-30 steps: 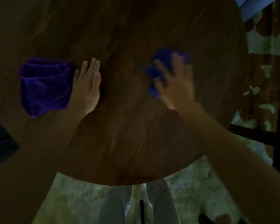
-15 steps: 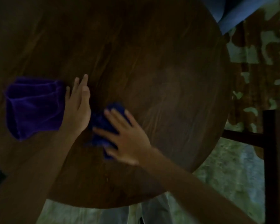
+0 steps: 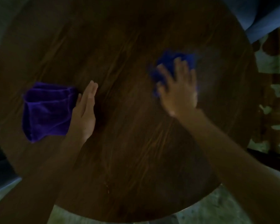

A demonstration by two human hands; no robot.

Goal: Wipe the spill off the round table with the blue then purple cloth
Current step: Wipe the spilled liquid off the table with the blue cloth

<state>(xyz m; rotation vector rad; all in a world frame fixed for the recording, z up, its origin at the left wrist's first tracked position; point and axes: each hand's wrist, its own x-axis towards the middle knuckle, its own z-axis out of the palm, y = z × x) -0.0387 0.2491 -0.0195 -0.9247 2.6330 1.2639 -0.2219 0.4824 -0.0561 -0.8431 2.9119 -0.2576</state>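
Note:
My right hand (image 3: pixel 179 89) presses flat on the blue cloth (image 3: pixel 168 65) on the right part of the dark round wooden table (image 3: pixel 128 46); hand and cloth are motion-blurred. The cloth sticks out beyond my fingertips and to their left. My left hand (image 3: pixel 85 110) lies flat on the wood with its fingers together, holding nothing. Its thumb side touches the right edge of the folded purple cloth (image 3: pixel 45 110), which rests on the table's left side. No spill stands out in the dim light; a few small specks (image 3: pixel 107 185) show near the front edge.
A blue fabric thing (image 3: pixel 265 13) sits past the table at the top right. A dark furniture frame (image 3: pixel 273 157) stands at the right over a patterned floor (image 3: pixel 273 65). The table's front edge (image 3: pixel 136 220) curves above a pale floor.
My right hand has swept the blue cloth from beside my left hand, near the front, up and to the right. My left hand and the purple cloth keep their places on the table.

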